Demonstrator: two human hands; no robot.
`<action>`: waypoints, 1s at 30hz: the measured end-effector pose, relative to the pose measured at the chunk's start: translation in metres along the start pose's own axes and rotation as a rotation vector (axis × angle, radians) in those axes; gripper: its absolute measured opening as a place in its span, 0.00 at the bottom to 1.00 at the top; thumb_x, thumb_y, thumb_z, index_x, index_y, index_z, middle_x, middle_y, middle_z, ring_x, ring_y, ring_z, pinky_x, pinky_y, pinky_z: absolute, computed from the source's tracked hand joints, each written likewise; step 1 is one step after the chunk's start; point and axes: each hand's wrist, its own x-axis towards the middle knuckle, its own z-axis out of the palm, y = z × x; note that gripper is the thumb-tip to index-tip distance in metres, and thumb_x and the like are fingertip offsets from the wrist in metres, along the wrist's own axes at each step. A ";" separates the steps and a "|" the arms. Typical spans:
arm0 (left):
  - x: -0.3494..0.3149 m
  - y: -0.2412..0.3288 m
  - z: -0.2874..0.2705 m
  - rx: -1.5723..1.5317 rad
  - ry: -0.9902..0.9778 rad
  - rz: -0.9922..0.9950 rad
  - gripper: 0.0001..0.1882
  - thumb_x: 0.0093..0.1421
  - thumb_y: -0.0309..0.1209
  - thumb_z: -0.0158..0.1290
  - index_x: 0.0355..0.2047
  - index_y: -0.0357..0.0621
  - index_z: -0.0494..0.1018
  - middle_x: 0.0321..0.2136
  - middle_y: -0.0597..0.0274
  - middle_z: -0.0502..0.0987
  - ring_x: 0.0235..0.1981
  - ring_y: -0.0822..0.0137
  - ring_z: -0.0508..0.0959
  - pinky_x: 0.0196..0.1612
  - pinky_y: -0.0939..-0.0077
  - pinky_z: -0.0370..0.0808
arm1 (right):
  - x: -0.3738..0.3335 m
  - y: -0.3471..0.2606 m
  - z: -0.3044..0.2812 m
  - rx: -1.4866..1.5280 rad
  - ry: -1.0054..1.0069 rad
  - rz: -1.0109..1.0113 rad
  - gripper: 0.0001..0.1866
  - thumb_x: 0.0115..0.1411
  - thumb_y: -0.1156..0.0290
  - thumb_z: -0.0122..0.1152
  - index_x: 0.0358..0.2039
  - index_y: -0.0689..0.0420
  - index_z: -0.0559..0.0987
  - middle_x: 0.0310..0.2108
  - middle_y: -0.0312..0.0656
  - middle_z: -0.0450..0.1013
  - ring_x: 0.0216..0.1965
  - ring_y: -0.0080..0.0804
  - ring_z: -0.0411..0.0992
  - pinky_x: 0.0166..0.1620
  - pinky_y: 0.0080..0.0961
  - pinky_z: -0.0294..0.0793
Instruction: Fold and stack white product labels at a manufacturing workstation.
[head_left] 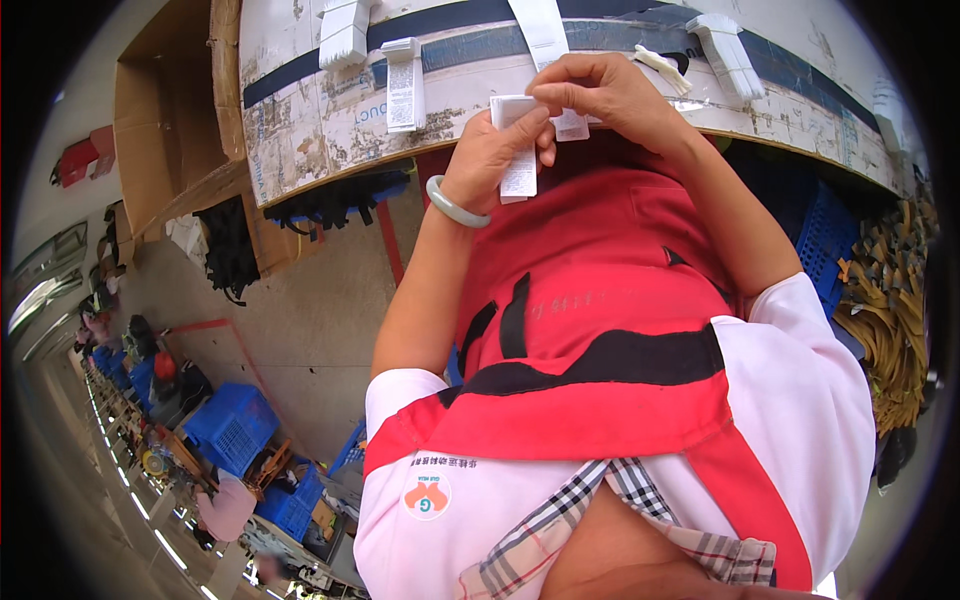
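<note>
My left hand (500, 150) grips a small stack of white printed labels (518, 178) near the table's front edge, its thumb lying across the top. A pale green bangle (457, 205) circles that wrist. Thumb and forefinger of my right hand (615, 95) pinch together at the upper corner of the same stack, where they seem to hold a label's edge. Under and behind the right hand, a long strip of white labels (541, 35) lies on the table. Another printed label stack (403, 90) rests to the left of my hands.
The worn, tape-covered table (300, 140) also bears white bundles at its back left (344, 35) and right (728, 58), plus a pale cloth-like piece (662, 68). An open cardboard box (165, 130) stands left. Blue crates (232, 425) and a person (228, 508) are farther off.
</note>
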 end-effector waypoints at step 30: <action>-0.011 0.000 0.009 0.239 0.312 0.420 0.08 0.56 0.23 0.61 0.38 0.38 0.79 0.22 0.70 0.77 0.20 0.83 0.70 0.21 0.91 0.61 | -0.022 -0.029 0.007 -0.177 0.048 -0.149 0.11 0.61 0.66 0.63 0.36 0.62 0.80 0.30 0.36 0.76 0.33 0.19 0.73 0.39 0.17 0.73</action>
